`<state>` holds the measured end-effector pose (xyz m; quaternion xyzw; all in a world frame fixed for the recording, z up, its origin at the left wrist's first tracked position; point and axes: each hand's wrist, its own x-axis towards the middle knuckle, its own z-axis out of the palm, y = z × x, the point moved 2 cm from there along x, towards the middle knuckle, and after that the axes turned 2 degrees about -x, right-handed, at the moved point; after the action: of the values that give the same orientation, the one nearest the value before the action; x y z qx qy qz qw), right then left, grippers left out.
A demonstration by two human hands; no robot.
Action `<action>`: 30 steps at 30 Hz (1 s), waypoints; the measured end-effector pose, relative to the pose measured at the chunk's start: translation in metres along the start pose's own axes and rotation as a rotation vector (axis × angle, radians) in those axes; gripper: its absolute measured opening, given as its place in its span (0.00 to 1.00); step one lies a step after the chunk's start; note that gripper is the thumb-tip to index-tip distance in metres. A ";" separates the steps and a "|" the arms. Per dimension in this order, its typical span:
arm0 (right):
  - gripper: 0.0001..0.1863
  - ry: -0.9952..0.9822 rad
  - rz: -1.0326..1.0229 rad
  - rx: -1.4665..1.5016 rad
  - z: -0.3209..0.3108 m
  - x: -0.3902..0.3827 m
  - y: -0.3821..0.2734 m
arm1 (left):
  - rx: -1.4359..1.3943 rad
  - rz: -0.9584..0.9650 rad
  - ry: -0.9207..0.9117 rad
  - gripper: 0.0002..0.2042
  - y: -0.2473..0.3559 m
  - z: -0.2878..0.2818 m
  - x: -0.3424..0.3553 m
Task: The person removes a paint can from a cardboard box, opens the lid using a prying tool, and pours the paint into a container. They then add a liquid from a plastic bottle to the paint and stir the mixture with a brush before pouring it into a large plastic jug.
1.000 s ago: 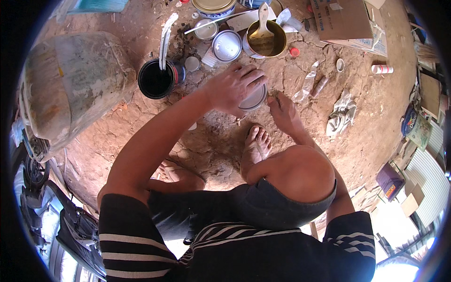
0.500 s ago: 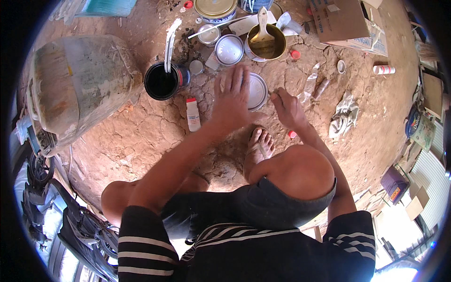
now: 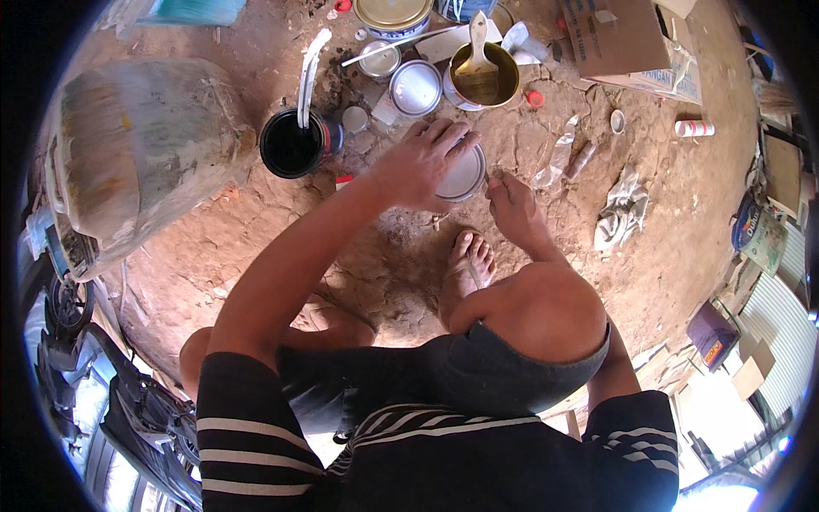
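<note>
A round tin with a pale metal lid [image 3: 465, 177] stands on the earth floor in front of my foot. My left hand [image 3: 425, 166] is closed around its left side, the fingers curled over the lid's far rim. Right beside the tin's right rim is my right hand [image 3: 515, 207], closed in a pinch; whatever it holds is too small or hidden to make out. My left forearm covers most of a white bottle, leaving its red cap [image 3: 344, 182] showing.
A black paint can [image 3: 293, 162] with a stirring stick stands at left, beside a large stained plastic container [image 3: 153, 162]. Beyond the tin are an open can [image 3: 455, 94] with a paintbrush [image 3: 477, 51] and a silver lid [image 3: 415, 88]. A rag [image 3: 623, 211] and a cardboard box [image 3: 618, 38] lie right.
My left hand, spread and blurred over the tin before, has come down and closed on it. My left forearm now covers the white bottle. My right hand has shifted slightly nearer.
</note>
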<state>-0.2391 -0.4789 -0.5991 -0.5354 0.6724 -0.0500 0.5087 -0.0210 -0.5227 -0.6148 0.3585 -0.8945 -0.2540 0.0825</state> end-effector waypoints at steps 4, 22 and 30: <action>0.14 0.169 -0.144 -0.066 0.016 -0.002 0.018 | 0.009 0.029 -0.005 0.57 -0.002 0.002 0.002; 0.13 0.035 -0.358 -0.242 -0.020 0.026 0.009 | 0.038 0.101 -0.124 0.58 0.000 -0.003 0.008; 0.11 0.038 -0.464 -0.323 -0.025 0.031 0.003 | 0.065 -0.195 0.132 0.62 0.034 0.002 -0.006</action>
<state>-0.2570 -0.5134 -0.6087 -0.7480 0.5407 -0.0674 0.3790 -0.0376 -0.4976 -0.5988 0.4621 -0.8558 -0.2076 0.1043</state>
